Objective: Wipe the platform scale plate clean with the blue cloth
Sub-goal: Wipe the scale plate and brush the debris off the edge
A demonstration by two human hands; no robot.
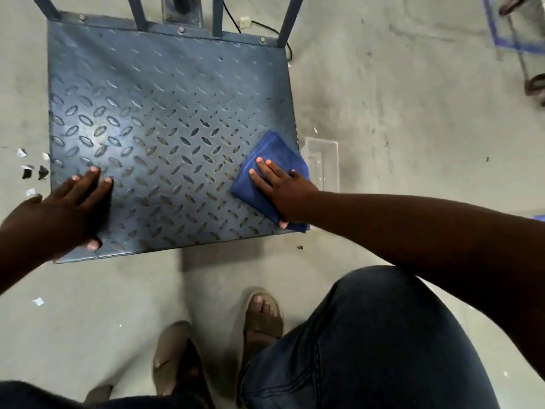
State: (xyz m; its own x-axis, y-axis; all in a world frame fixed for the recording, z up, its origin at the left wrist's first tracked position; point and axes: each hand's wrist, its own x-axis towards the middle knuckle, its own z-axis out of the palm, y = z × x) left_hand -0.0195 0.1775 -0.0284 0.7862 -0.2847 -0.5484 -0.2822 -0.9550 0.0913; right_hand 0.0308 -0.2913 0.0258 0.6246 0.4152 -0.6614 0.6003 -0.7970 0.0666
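The platform scale plate [165, 113] is a grey-blue metal sheet with a raised diamond tread, lying flat on the concrete floor. A folded blue cloth [269, 152] lies on the plate's near right corner, slightly overhanging the edge. My right hand [280, 187] presses flat on the cloth, fingers spread. My left hand [67, 208] rests flat on the plate's near left corner, thumb hooked over the front edge, holding nothing.
Blue metal rails [138, 13] and a post base rise at the plate's far edge, with a black cable [265, 28] behind. A clear plastic tray [323, 160] lies right of the plate. Paper scraps [32, 169] litter the floor at left. My sandalled feet [262, 317] stand near.
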